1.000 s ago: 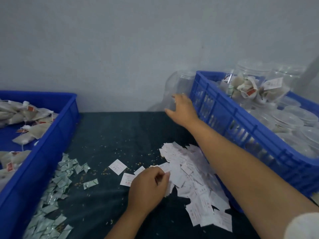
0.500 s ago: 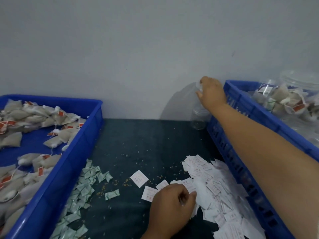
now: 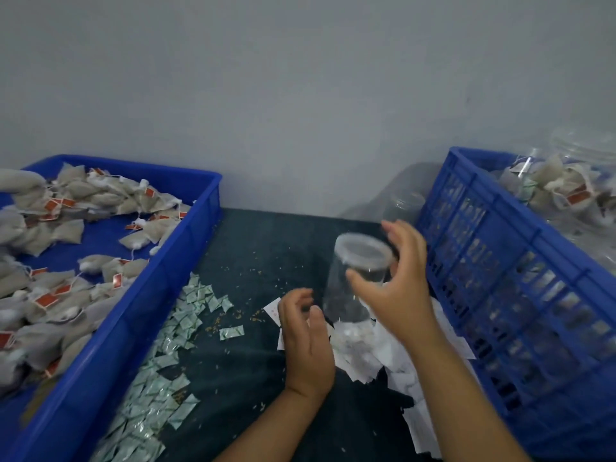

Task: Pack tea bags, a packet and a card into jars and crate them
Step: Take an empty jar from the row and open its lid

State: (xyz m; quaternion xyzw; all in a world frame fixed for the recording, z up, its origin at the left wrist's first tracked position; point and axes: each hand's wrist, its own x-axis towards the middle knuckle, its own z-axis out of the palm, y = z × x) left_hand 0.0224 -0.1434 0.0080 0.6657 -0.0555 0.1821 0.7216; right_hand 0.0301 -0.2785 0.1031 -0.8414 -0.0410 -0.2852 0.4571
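The right hand (image 3: 396, 295) grips a clear lidded plastic jar (image 3: 345, 305), tilted above the dark counter (image 3: 253, 248). The left hand (image 3: 306, 331) hovers just beside its base, fingers curled; whether they hold anything is unclear.

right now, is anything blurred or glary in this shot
Head view: the right hand, left hand and the clear jar that the right hand holds are smeared by motion; the jar shows only small glints, no strong glare; light is soft, with a faint shadow on the wall beside the right crate.
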